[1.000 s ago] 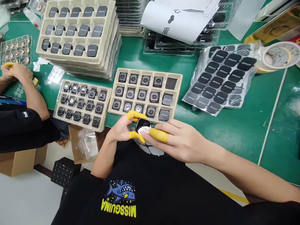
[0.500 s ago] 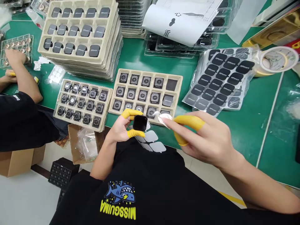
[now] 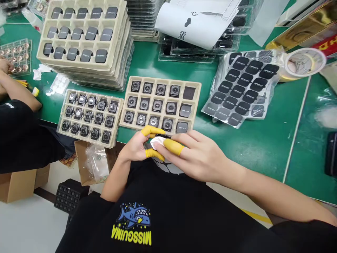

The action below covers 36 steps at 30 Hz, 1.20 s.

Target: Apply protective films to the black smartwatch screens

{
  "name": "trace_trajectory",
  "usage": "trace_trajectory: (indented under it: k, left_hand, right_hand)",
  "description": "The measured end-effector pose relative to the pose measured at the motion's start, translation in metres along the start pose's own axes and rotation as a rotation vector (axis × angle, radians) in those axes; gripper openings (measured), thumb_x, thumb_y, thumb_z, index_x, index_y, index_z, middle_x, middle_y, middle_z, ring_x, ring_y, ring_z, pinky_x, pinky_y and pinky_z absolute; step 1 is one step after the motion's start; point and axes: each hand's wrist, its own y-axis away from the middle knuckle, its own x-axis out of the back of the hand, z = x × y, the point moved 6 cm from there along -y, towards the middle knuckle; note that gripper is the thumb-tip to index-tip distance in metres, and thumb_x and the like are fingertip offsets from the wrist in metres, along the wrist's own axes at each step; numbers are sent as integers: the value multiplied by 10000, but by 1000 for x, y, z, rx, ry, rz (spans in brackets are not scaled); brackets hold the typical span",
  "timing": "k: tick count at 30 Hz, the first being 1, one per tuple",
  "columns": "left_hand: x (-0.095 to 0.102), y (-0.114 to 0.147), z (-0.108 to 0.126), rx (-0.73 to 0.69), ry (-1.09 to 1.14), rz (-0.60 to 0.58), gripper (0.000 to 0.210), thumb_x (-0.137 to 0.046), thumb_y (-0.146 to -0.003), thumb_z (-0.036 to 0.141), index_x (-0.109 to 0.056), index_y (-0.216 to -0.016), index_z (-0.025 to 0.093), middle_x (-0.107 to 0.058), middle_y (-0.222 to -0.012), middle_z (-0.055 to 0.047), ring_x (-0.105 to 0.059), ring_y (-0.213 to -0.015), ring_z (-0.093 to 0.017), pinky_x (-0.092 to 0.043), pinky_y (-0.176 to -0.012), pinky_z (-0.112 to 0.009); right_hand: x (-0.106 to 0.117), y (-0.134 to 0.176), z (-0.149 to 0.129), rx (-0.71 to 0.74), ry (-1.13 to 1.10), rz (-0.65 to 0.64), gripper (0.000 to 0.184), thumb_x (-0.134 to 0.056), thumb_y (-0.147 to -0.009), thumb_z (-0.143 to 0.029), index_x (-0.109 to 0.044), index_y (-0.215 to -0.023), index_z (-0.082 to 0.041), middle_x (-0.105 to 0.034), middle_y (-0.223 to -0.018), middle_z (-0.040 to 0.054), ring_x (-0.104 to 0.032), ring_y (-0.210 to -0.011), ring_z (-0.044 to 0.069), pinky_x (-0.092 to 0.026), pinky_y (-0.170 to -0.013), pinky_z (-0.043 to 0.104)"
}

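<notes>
Pinching the mostly covered watch (image 3: 161, 135), left hand (image 3: 136, 146); right hand (image 3: 198, 158) grips a white cloth (image 3: 157, 141) against it, near the tray (image 3: 195, 105) on the desk (image 3: 258, 151); pushing too hard on that light fingertip hold could make the watch slip and drop

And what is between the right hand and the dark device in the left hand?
In the head view, a white cloth lies between the right hand and the device, which is mostly hidden.
</notes>
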Motion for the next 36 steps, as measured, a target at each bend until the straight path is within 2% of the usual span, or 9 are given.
trace_trajectory:
  k: [2, 6, 9, 12, 18, 23, 27, 32, 36]
  left_hand:
    - [0, 0, -1, -32, 11, 4, 800, -1065, -712, 577, -712, -1340, 229, -819, -1193, -92, -816, -1074, -260, -648, -949, -352]
    - [9, 2, -6, -17, 42, 116, 831, -1065, -703, 598, -680, -1341, 230, -813, -1158, -82, -826, -1018, -239, -652, -886, -322]
    - [12, 4, -8, 16, 54, 135, 867, -1076, -664, 621, -683, -1329, 227, -808, -1034, -46, -816, -906, -218, -646, -812, -307]
    - [10, 4, -8, 10, 63, 106, 875, -1083, -652, 616, -687, -1329, 229, -810, -1014, -39, -818, -885, -219, -648, -804, -313]
    - [5, 0, -7, -7, 95, 48, 869, -1084, -665, 595, -694, -1347, 224, -837, -1127, -82, -849, -995, -254, -671, -838, -319]
    - [5, 3, -10, 12, 89, 34, 895, -1091, -654, 589, -698, -1377, 238, -843, -1166, -87, -846, -1034, -267, -675, -870, -334]
    - [6, 4, -8, -25, 58, 51, 903, -1091, -636, 606, -705, -1362, 231, -822, -1121, -71, -838, -1012, -250, -658, -867, -315]
    - [-1, 2, -6, -23, 56, -11, 830, -1064, -690, 614, -723, -1327, 205, -805, -1176, -96, -821, -1029, -241, -644, -867, -301]
    - [-8, -4, -8, -57, 7, -57, 808, -1058, -699, 609, -711, -1311, 212, -808, -1155, -80, -815, -1029, -250, -663, -927, -348]
  right_hand:
    - [-3, -2, 5, -7, 64, -2, 271, -650, -1077, -88, -787, -1309, -108, -769, -925, 82, -645, -907, 238, -409, -676, 393]
    - [-2, 8, 19, -116, 145, -45, 372, -603, -1020, -19, -786, -1328, -122, -728, -871, 84, -603, -845, 248, -417, -665, 399]
    - [10, 21, 26, -219, 80, 19, 458, -616, -997, -18, -761, -1403, -170, -766, -953, 92, -622, -844, 249, -447, -664, 391]
    - [20, 27, 24, -254, -8, 61, 531, -654, -995, -21, -716, -1493, -195, -796, -1016, 99, -671, -877, 260, -482, -686, 394]
    - [15, 20, 17, -213, -54, -6, 535, -690, -1031, -92, -659, -1550, -217, -801, -980, 76, -709, -872, 250, -505, -705, 392]
    - [10, 15, 11, -101, 6, -17, 318, -573, -1093, -90, -710, -1376, -139, -773, -911, 75, -659, -835, 232, -481, -677, 380]
    - [9, 12, 1, -24, -24, -44, 267, -570, -1094, -50, -729, -1306, -83, -768, -895, 74, -676, -865, 226, -458, -670, 383]
    - [2, 7, -3, 11, -69, -31, 226, -592, -1128, -90, -769, -1262, -135, -803, -939, 46, -680, -874, 194, -452, -683, 372]
    - [-7, 3, 3, -14, 52, -14, 240, -597, -1129, -127, -787, -1273, -154, -807, -955, 62, -675, -897, 223, -444, -680, 387]
